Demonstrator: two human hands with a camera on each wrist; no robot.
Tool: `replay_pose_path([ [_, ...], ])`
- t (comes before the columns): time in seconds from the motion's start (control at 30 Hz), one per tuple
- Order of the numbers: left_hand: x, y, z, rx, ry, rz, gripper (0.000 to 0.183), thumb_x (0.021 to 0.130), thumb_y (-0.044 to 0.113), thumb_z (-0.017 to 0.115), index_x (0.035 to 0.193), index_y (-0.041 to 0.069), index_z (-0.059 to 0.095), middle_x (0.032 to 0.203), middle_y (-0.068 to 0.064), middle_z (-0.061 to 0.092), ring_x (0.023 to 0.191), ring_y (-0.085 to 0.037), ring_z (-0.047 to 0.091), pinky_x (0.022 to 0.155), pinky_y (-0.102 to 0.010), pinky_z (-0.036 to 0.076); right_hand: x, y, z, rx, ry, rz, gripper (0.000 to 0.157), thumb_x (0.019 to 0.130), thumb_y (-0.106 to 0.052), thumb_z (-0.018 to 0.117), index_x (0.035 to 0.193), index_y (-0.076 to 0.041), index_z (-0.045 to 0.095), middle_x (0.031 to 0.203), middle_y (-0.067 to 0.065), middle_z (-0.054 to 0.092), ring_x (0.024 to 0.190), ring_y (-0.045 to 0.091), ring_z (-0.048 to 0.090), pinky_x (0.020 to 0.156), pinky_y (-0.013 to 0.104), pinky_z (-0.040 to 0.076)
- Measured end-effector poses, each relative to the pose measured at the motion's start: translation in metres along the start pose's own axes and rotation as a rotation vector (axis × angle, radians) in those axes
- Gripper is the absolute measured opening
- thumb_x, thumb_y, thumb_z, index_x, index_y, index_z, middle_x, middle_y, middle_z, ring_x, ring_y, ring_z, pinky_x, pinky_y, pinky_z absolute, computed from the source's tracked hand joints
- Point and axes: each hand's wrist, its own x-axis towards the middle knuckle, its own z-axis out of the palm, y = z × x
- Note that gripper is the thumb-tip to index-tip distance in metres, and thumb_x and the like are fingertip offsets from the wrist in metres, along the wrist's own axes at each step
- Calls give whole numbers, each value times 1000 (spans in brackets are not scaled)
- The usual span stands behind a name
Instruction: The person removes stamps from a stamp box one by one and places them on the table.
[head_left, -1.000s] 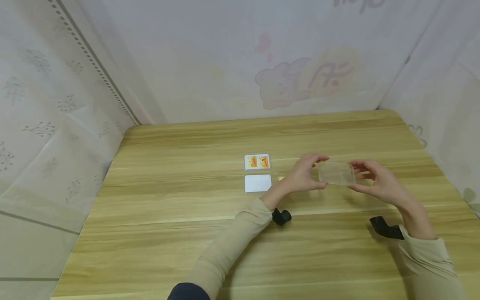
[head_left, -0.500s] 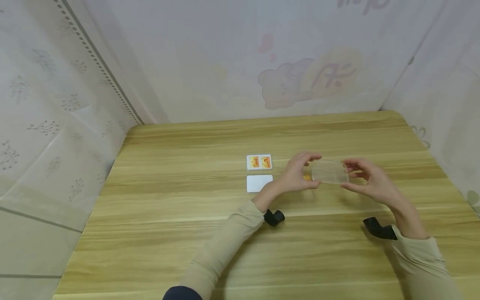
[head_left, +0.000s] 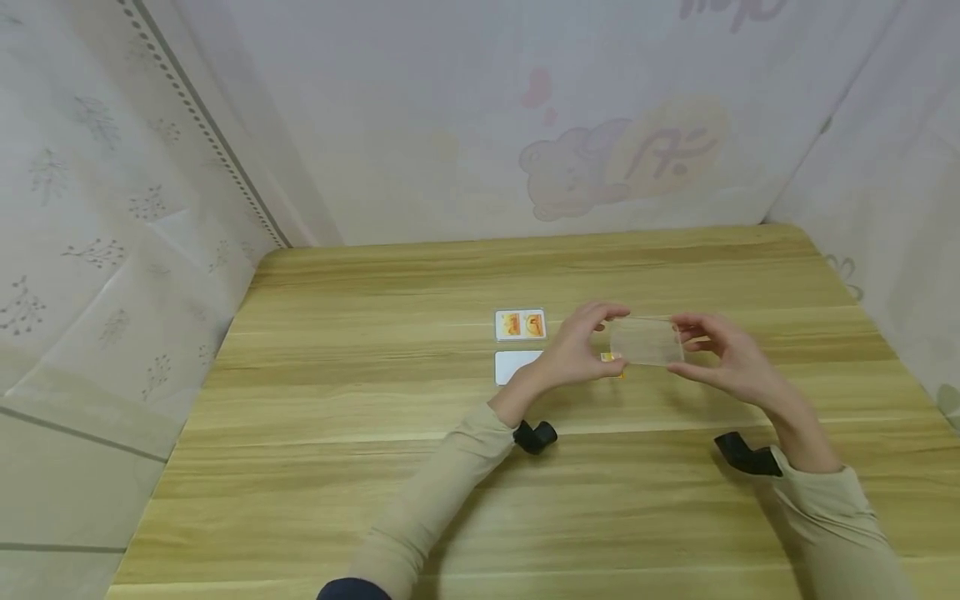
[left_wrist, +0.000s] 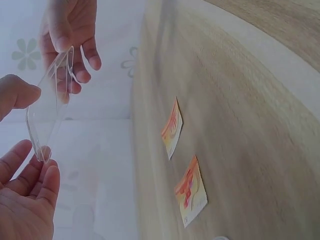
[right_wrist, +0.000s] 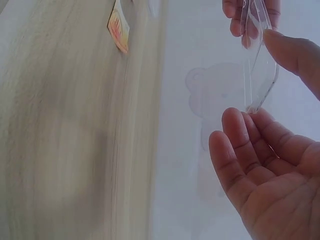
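Above the right half of the table, a clear plastic case (head_left: 647, 342) is held level between both hands. My left hand (head_left: 573, 348) pinches its left end between thumb and fingers. The other end is gripped the same way by my right hand (head_left: 727, 358). Seen edge-on in the left wrist view, the clear case (left_wrist: 47, 107) shows two thin layers slightly apart near the right hand. Beneath it on the wood lie two small orange stamp-like papers with toothed edges, one nearer (left_wrist: 192, 191) and one farther (left_wrist: 172, 129); in the head view they are partly hidden.
Left of the hands lies a flat clear case with two orange pictures (head_left: 521, 325). In front of it is a white rectangular card or case (head_left: 516, 365), partly covered by the left hand. Patterned cloth (head_left: 450, 125) hangs behind the wooden table (head_left: 337, 375).
Both hands have shifted left with the clear case, keeping their hold. The left hand now covers part of the white rectangle, and an orange paper shows beside its thumb.
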Motion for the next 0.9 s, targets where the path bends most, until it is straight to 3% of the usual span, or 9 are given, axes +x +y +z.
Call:
replay_pose_path([
  [0.23, -4, 1, -5, -3, 15, -1, 59, 74, 5, 73, 128, -3, 49, 128, -15, 52, 115, -28, 47, 94, -24, 41, 3, -3, 4, 5, -15, 21, 60, 65, 14, 77, 120, 9, 52, 102, 7, 56, 92, 9, 53, 77, 12, 46],
  [0.53, -11, 2, -13, -5, 22, -11, 63, 73, 7, 76, 129, -2, 48, 128, -15, 52, 114, -24, 46, 95, -26, 41, 9, -5, 9, 29, -40, 27, 60, 68, 11, 76, 122, 7, 51, 107, -4, 54, 93, 7, 52, 79, 14, 46],
  [0.67, -15, 1, -17, 2, 34, -2, 63, 72, 6, 77, 128, -2, 48, 127, -16, 52, 114, -26, 47, 95, -26, 42, 13, -7, 12, 42, -40, 7, 61, 67, 12, 76, 123, 7, 51, 107, -3, 54, 93, 12, 53, 79, 14, 46],
  [0.9, -20, 0, -22, 15, 63, 29, 62, 71, 2, 75, 126, -3, 49, 124, -18, 53, 112, -25, 47, 93, -27, 43, 17, -11, 18, 77, -21, -19, 64, 63, 17, 76, 122, 7, 52, 106, -1, 53, 93, 5, 52, 77, 13, 47],
])
